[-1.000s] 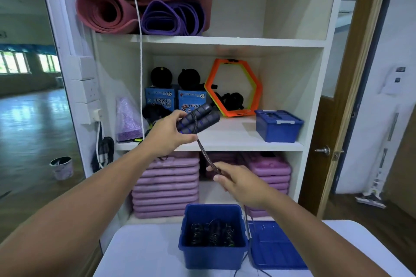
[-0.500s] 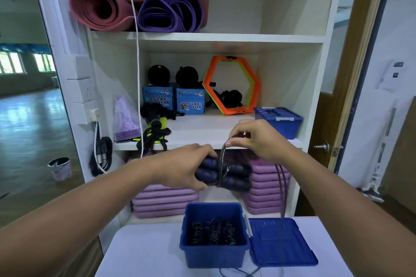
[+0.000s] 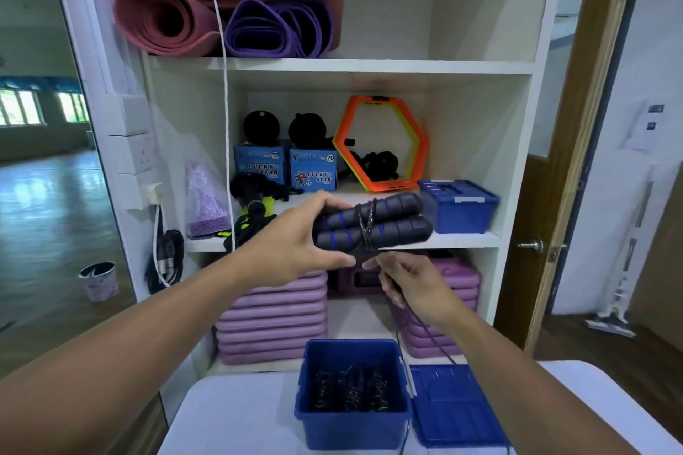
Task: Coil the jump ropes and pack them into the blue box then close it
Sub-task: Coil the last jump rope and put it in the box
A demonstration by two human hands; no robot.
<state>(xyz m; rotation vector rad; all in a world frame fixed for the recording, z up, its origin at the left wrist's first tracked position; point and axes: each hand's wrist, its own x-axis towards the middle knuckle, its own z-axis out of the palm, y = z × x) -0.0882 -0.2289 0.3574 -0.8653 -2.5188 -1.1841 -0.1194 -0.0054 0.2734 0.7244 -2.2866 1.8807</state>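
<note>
The left hand [image 3: 295,238] is gripping 2 dark handles [image 3: 391,220] side by side, its fingers curling round their left ends. The cord [image 3: 366,223] is crossing round the handles' middle. The right hand [image 3: 412,284] is pinching the cord just below them, and the cord is trailing down toward the table [image 3: 229,417]. The box [image 3: 351,428] is standing open on the table below both hands, with coiled ropes [image 3: 351,393] lying inside and its lid [image 3: 454,406] lying flat just right of it.
</note>
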